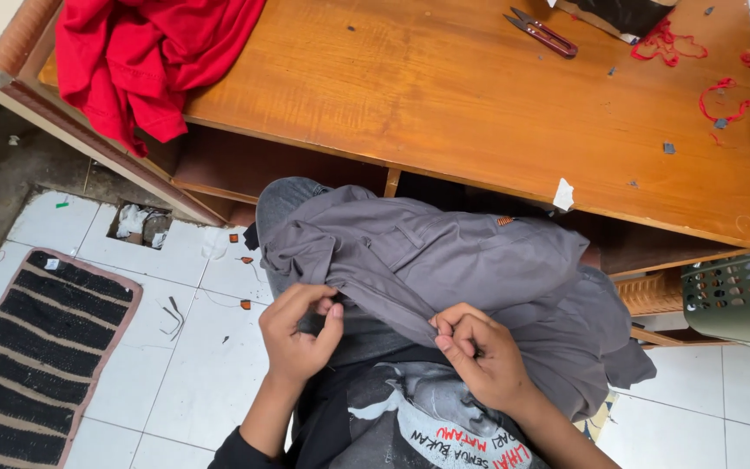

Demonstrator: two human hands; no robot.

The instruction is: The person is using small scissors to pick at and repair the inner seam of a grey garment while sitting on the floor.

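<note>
While the wooden tabletop (pixel 479 95) fills the upper view, with a red garment (pixel 141 56) draped over its left end, a grey shirt (pixel 444 269) lies bunched across your lap just below its edge. Your left hand (pixel 299 334) and right hand (pixel 479 356) both grip the shirt's near hem, fingers pinching folds of cloth. Small thread snips (pixel 542 33) lie far up the tabletop.

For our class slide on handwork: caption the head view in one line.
Both hands, left hand and right hand, pinch a grey garment on the lap.
</note>
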